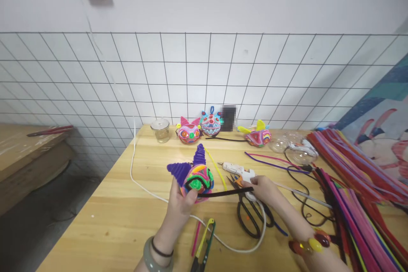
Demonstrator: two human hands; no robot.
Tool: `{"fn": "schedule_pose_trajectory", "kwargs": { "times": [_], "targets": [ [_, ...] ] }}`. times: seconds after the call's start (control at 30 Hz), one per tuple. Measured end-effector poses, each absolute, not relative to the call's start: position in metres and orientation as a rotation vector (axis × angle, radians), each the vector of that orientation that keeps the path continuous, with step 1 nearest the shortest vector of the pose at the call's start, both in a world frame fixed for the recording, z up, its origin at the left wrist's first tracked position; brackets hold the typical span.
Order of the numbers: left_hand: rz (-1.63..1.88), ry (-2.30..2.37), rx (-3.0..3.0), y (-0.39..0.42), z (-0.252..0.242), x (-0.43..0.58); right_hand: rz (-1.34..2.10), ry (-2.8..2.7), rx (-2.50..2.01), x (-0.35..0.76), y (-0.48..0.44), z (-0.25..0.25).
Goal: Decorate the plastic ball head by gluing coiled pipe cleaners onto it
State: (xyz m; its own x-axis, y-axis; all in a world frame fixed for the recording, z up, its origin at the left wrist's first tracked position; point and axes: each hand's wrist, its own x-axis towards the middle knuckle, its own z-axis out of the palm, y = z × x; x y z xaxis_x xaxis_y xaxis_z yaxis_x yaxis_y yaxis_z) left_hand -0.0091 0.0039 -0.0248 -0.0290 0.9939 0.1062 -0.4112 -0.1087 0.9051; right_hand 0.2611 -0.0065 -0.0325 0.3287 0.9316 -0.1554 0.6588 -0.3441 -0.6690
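My left hand (180, 204) grips a colourful pipe-cleaner ball (196, 178) with two purple cone ears, holding it just above the wooden table (121, 216). A black pipe cleaner (225, 193) runs from the ball to my right hand (261, 189), which pinches its far end. The right hand hovers over a white glue gun (239, 172) and black scissors (251, 216).
Three finished pipe-cleaner heads (210, 125) and a small glass jar (161, 129) stand along the tiled wall. A large pile of coloured pipe cleaners (353, 178) fills the right side. Small snips (204, 246) and a white cable (143, 187) lie near the front edge.
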Motion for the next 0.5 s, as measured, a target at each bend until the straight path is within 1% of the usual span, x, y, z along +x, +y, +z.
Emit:
{"fn": "schedule_pose_trajectory", "kwargs": {
  "times": [0.13,0.33,0.5],
  "targets": [
    [1.426,0.823,0.972,0.000,-0.018,-0.011,0.809,-1.277,-2.024,0.260,-0.011,-0.017],
    [1.407,0.772,1.020,-0.004,-0.016,-0.012,0.819,-1.079,-1.774,0.248,-0.043,0.005],
    [1.371,0.742,1.006,-0.001,-0.025,-0.009,1.168,-0.768,-1.318,0.220,-0.073,0.021]
  ]
}}
